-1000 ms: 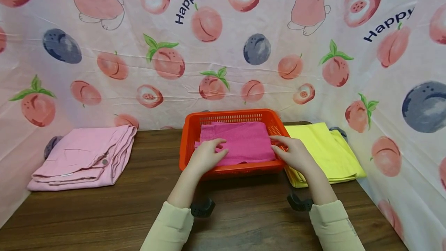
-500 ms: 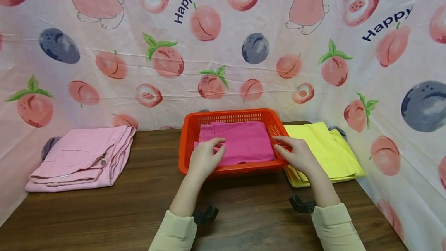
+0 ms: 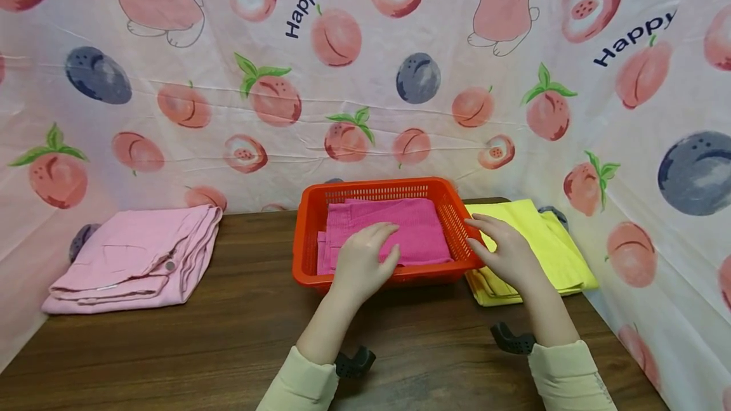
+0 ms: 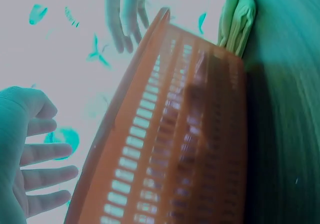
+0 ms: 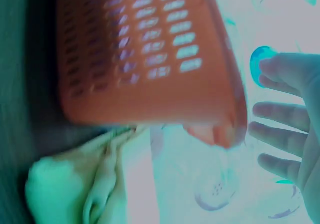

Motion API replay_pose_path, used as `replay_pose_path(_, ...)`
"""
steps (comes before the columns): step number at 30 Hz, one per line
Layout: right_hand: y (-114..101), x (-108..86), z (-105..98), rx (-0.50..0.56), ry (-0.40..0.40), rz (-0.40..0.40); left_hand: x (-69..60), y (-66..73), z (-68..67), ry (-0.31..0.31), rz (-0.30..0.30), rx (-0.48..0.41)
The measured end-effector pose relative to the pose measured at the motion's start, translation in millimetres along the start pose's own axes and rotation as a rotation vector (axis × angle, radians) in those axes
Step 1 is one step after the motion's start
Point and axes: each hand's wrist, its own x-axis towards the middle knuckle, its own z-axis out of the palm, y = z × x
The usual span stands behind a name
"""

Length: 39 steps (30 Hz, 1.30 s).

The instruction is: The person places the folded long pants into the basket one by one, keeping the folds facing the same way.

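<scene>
- At the left, a folded pink garment (image 3: 137, 259) is lying on the brown wooden desk (image 3: 228, 341), showing thick layers and a round button.
- In the middle, a red basket (image 3: 434, 271) is standing on the desk, its plastic walls having rows of small slots. I am judging it light, rather stiff and smooth; the two short end rims are seeming the best hold.
- Inside the basket, a magenta cloth (image 3: 412, 224) is lying folded flat, showing fine ribs. It is probably feeling soft, floppy and not fragile; supporting it from below is seeming safest.
- The left grip (image 3: 365, 265) is hovering near the front rim, fingers relaxed, holding nothing.
- The right grip (image 3: 507, 249) is curving loosely beside the right end, also holding nothing; whether it is touching the rim, I cannot tell.
- At the right, a yellow cloth (image 3: 551, 252) is lying folded, looking thick and matte.
</scene>
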Motion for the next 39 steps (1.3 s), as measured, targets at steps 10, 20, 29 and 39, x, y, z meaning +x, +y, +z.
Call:
replay_pose_path(10,20,-16.9,-11,-0.161,0.045,-0.123,5.8,29.1,22.2,-0.116,0.085,0.093)
replay_pose_path(20,34,-35.1,-17,-0.227,0.036,-0.122,7.3,51.0,48.5,-0.240,0.133,0.281)
replay_pose_path(29,54,-53.7,-26,-0.218,0.021,-0.155,6.2,70.1,68.5,-0.306,0.203,0.333)
replay_pose_path(39,75,-73.0,-27,-0.202,-0.085,-0.047,2.1,93.0,90.9,-0.317,0.313,0.356)
